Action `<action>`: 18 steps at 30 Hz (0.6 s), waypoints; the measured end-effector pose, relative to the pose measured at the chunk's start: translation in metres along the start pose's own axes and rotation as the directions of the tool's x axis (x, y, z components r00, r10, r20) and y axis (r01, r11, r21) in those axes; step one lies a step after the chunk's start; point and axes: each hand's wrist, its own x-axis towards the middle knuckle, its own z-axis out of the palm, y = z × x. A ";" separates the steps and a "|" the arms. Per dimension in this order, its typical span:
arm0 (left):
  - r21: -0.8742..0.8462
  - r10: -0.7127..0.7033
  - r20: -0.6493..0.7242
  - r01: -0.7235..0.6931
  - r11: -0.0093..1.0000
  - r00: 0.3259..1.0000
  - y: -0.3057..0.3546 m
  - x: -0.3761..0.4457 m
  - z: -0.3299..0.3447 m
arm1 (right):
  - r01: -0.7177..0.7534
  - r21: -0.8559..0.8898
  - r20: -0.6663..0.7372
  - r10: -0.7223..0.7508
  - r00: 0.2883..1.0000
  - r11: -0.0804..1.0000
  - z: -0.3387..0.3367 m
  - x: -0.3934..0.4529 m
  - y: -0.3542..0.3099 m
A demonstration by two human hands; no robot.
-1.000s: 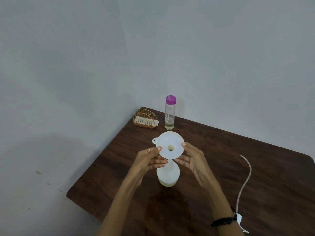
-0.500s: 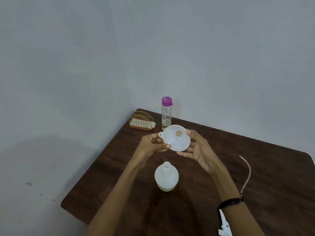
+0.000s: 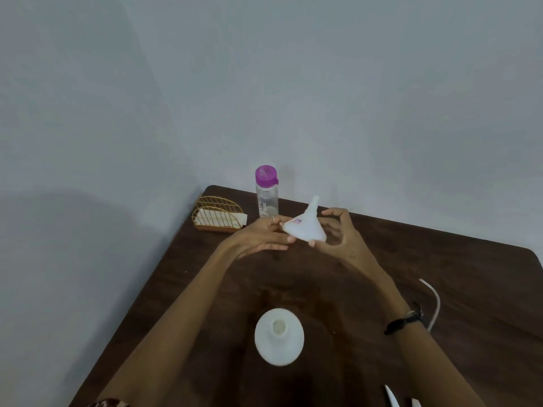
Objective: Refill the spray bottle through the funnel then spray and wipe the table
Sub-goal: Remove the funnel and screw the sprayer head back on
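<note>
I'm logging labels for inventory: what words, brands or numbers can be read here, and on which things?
Small red and blue sticker on the white plastic funnel: print too blurred to read.
Grey lettering running up the clear bottle with the purple cap: too blurred to read.
White spray bottle with its neck open: no text visible.

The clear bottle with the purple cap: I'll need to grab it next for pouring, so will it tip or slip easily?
The clear bottle stands tall and narrow near the table corner, so a sideways push would probably tip it. It looks mostly empty, so likely light. Its smooth wall may be a bit slippery.
</note>
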 end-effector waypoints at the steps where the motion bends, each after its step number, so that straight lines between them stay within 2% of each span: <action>1: 0.053 -0.026 0.054 0.023 0.998 0.998 -0.001 0.006 -0.005 | 0.007 -0.038 0.004 -0.007 1.000 0.999 0.000 0.005 0.006; 2: 0.124 -0.038 0.082 0.027 0.992 0.996 -0.003 0.013 -0.009 | 0.014 -0.085 0.017 -0.013 1.000 0.996 -0.001 0.011 0.012; 4: 0.241 -0.014 0.047 0.002 0.971 0.999 -0.008 0.028 -0.013 | 0.035 -0.184 0.072 -0.022 0.997 0.982 -0.002 0.026 0.027; 8: 0.254 0.064 -0.112 -0.034 0.967 0.992 -0.032 0.067 -0.015 | 0.072 -0.390 0.147 -0.015 0.989 0.918 -0.005 0.059 0.060; 12: 0.271 0.103 -0.243 -0.034 0.962 0.965 -0.056 0.096 -0.009 | 0.107 -0.454 0.166 -0.034 0.985 0.884 -0.008 0.082 0.088; 18: 0.276 0.133 -0.329 -0.039 0.960 0.935 -0.077 0.121 -0.010 | 0.076 -0.488 0.170 0.010 0.985 0.870 -0.004 0.106 0.112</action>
